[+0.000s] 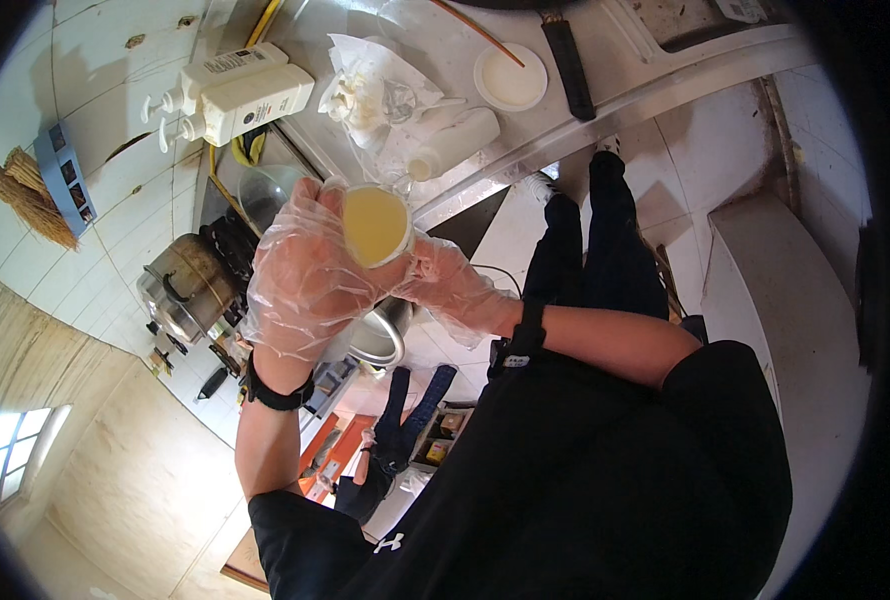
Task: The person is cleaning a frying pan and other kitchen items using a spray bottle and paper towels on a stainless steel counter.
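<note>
A white-rimmed cup of pale yellow contents (375, 225) is held up in front of my chest, its round top facing me. My left hand (302, 259), in a loose clear plastic glove, grips it from the left side. My right hand (449, 281), gloved the same way, has its fingers on the cup's lower right side; some fingertips are hidden behind it. Just beyond the cup, a translucent white bottle (460, 142) stands at the edge of the metal counter (452, 191). Crumpled white paper with pale lumps (359, 101) lies further back, a clear plastic piece (400, 101) on it.
Two white pump bottles (265, 101) stand by the tiled wall. A round white dish (509, 79) holds a thin brown stick (475, 30), near a black handle (567, 67). A clear bowl (269, 187) and a steel pot (190, 285) are left. Another person (385, 457) stands behind.
</note>
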{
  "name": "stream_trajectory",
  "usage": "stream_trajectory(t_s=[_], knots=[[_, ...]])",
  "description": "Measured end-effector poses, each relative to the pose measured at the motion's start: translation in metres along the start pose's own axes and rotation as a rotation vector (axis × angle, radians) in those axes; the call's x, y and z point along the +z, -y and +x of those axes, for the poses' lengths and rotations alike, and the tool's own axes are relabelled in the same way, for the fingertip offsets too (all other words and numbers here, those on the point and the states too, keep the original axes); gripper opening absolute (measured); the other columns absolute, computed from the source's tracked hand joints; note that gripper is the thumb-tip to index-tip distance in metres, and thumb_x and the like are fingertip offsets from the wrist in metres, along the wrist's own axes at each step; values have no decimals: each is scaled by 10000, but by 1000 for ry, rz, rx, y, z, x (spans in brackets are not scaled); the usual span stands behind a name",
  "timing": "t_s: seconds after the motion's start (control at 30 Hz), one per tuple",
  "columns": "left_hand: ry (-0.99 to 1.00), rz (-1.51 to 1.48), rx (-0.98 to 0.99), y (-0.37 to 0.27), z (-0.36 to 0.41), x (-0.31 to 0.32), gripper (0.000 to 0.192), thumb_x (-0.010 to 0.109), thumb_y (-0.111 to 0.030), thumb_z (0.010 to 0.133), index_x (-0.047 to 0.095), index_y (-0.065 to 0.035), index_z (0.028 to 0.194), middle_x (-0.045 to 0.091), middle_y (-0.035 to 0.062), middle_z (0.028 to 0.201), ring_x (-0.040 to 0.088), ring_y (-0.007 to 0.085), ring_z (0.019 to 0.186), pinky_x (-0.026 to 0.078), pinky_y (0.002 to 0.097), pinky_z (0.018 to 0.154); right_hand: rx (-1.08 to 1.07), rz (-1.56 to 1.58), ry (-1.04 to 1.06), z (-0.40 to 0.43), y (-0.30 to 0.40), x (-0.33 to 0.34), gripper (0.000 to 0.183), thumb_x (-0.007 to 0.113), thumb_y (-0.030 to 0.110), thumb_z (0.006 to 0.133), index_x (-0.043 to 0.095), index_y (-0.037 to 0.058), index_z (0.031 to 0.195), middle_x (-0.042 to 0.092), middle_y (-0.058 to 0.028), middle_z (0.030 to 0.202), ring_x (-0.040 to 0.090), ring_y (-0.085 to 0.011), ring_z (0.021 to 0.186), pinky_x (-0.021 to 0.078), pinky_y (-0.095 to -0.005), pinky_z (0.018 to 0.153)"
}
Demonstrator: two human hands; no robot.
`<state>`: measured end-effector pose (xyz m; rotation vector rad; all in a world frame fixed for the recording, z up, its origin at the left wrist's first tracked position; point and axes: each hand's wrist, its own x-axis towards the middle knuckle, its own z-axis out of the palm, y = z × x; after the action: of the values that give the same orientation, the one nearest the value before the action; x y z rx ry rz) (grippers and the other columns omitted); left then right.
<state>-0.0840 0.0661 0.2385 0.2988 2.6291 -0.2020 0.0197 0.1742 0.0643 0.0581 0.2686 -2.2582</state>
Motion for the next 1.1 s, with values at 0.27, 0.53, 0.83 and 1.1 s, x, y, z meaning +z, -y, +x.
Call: stream_trajectory(t_s=[0.27,0.53,0.83,1.1], knots=[[10,-12,-8,0,0,0,738,828,-553,752,660,19,1188,650,250,1203,672,394,1065,566,434,908,-20,-157,-17,0,6,2,676,749,212,986,405,103,1558,581,-46,1418,530,-154,1310,422,-373,1142],[-23,29,50,6,-1,4,700,826,-542,751,650,-5,1165,638,221,1143,671,380,1014,568,431,860,-13,-307,-41,-1,3,-1,679,761,320,975,439,105,1534,615,-60,1357,558,-169,1214,430,-403,1095],[48,2,-8,-6,5,-8,659,812,-526,772,636,-20,1157,627,191,1115,659,363,1044,557,428,872,-42,-241,-47,-2,2,1,650,762,313,976,469,114,1521,625,-40,1311,540,-151,1183,418,-385,1079],[-30,79,88,7,-3,0,746,812,-541,784,642,26,1238,639,236,1250,645,389,1140,547,420,965,-41,-258,-40,-3,7,3,667,762,321,975,456,121,1533,623,-39,1326,541,-157,1207,419,-386,1091]])
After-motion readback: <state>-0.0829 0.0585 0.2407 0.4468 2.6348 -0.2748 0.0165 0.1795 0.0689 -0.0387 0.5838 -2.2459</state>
